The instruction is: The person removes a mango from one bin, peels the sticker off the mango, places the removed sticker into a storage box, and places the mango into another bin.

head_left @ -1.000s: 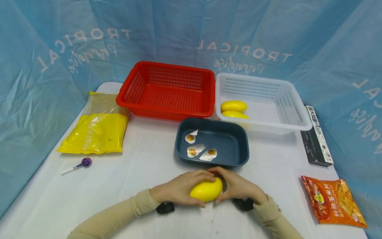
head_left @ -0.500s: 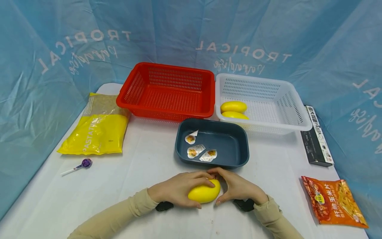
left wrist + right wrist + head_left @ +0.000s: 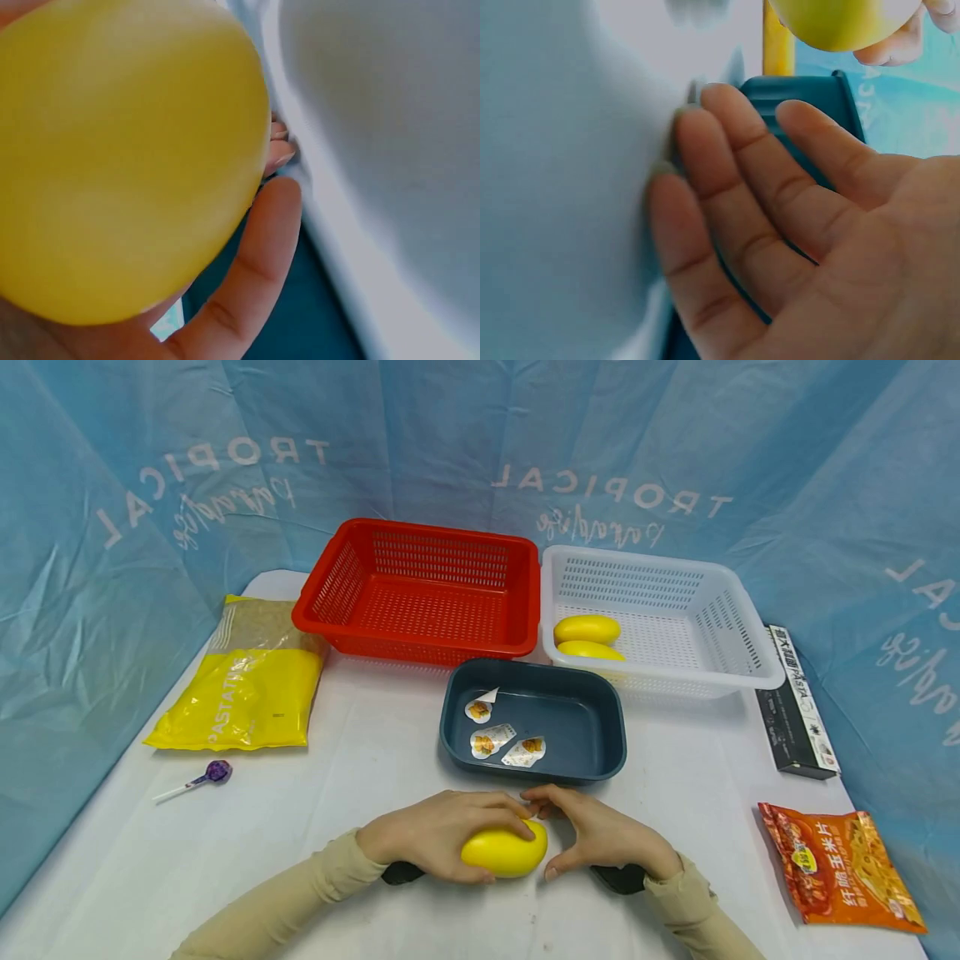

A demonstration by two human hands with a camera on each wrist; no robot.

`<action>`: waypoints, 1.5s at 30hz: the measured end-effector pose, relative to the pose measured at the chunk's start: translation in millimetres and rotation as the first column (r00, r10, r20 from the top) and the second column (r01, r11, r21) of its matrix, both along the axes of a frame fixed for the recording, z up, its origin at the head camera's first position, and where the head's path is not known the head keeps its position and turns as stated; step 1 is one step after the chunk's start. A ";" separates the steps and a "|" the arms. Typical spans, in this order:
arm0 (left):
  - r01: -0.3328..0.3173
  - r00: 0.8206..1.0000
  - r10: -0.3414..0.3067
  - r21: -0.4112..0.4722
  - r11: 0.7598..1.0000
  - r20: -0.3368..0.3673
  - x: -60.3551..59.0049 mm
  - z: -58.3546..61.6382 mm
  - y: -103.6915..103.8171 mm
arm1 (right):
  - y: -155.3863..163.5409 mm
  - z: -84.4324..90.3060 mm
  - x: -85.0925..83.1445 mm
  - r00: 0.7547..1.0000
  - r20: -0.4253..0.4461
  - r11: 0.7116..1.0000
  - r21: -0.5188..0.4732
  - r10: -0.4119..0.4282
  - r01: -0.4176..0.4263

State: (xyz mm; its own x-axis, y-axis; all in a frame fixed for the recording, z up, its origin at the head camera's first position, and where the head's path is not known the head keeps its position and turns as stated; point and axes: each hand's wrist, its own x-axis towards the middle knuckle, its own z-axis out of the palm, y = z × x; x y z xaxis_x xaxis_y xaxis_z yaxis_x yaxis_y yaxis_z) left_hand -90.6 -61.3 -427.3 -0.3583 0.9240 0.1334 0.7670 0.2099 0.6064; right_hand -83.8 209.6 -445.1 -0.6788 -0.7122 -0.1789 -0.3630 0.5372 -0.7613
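A smooth, glossy yellow mango [image 3: 504,850] sits low at the near edge of the white table, lying on its side with its long axis running left to right. It is plump and oval, evenly yellow, with no label that I can see on the side facing up. The left hand [image 3: 435,835] wraps over its left end and top, fingers curled round it. It lies just in front of the dark blue tray [image 3: 592,727], apart from its near rim. In the left wrist view the fruit [image 3: 124,157] fills most of the picture, rounded and unmarked.
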 end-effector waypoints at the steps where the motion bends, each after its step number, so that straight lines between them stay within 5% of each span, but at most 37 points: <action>1: 0.004 1.000 -0.004 0.000 1.000 -0.001 0.1 1.4 -0.6 | -0.1 2.2 0.8 1.000 0.007 1.000 0.006 0.002 -0.002; 20: 0.006 1.000 -0.007 0.045 0.999 0.026 0.8 7.3 -1.4 | 16.6 41.1 7.0 0.996 0.062 0.995 0.077 0.064 -0.069; 32: -0.031 0.997 0.023 0.102 0.994 0.078 -2.8 11.9 3.1 | 28.1 63.4 1.9 0.999 -0.006 0.996 0.070 0.052 -0.052; 45: -0.076 0.996 0.068 0.165 0.983 0.050 -9.0 14.9 10.2 | 45.7 65.3 -11.1 0.969 -0.190 0.987 -0.044 -0.159 0.153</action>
State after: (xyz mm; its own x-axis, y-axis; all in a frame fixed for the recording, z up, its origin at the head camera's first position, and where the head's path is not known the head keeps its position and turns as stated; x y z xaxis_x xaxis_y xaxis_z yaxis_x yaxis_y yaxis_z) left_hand -99.6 -51.1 -412.3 -0.4321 0.8618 0.2657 0.7253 0.1570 0.6703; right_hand -94.9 255.4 -379.8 -0.8017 -0.5975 -0.0147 -0.4177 0.5777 -0.7013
